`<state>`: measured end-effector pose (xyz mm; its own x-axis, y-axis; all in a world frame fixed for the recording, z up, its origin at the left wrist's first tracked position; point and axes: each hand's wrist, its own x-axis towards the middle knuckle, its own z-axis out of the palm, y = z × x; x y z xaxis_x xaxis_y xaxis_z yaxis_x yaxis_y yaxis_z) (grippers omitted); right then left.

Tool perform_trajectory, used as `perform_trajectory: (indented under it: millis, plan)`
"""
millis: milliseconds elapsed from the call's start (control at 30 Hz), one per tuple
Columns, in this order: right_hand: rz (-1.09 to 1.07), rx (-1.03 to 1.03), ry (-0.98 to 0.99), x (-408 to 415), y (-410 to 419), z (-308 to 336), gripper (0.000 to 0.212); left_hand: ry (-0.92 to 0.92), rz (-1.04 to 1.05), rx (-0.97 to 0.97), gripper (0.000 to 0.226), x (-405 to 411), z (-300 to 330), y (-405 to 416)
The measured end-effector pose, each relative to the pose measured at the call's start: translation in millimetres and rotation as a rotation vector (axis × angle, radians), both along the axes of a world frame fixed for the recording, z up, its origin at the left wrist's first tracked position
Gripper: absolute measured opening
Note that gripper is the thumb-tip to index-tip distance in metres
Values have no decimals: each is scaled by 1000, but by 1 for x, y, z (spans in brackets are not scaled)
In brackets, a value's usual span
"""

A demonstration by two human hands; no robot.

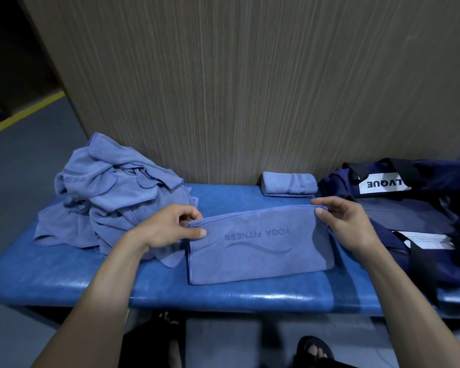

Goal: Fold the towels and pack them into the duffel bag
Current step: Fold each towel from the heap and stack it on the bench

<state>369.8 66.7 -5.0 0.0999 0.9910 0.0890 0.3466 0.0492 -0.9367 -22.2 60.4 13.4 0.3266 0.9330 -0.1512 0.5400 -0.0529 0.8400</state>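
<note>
Hands, left (168, 227) & right (343, 221), pinch towel (260, 248) corners on blue bench (64, 277) w/ wood-grain wall (237, 88) behind.

The glossy blue padded counter (64, 282) has bare room along its near edge and between the crumpled pile of blue towels (109, 197) and the small folded blue towel (288, 185). The wood-grain wall panel (237, 88) closes the far side. The open navy duffel bag (409, 208) blocks the right end.

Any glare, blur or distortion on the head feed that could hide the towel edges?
Head view: dim light; glare streaks along the bench's front edge; wide-angle bending at the frame sides; the duffel bag is dark and slightly smeared. The towel pinched by the left hand and right hand shows crisp edges.
</note>
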Motion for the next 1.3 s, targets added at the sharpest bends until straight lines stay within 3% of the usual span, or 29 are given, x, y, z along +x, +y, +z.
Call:
perform_trajectory:
  millis: [133,300,467,567,733,867,967,1033,1167,1233,1300]
  plan:
    - [6,78,-253,9,-9,15,18,-315,-16,-106,16,6,14,-16]
    - [60,46,-387,22,-12,27,17,-423,60,-40,13,10,18,-15]
    - [-43,267,-140,7,-13,50,20,-338,194,580,12,19,35,-2]
    - [-59,367,-155,2,-18,59,18,-307,199,699,15,17,43,0]
    - [152,181,-727,19,-31,31,25,246,-19,658,25,-3,3,-12]
    - [421,-129,-964,16,-41,14,20,381,-202,345,32,-8,-18,-27]
    - [484,-272,-996,11,-45,15,18,386,-208,287,25,-10,-19,-32]
    - [386,-317,-981,8,-43,17,18,322,-149,313,24,-2,-18,-33]
    - [147,-105,-926,-16,-38,15,8,258,-83,512,22,39,-24,-24]
    - [153,28,-880,-38,-35,4,21,286,-115,553,18,65,-33,-19]
    - [240,17,-896,-59,-34,-12,44,415,-160,526,35,89,-46,-17]
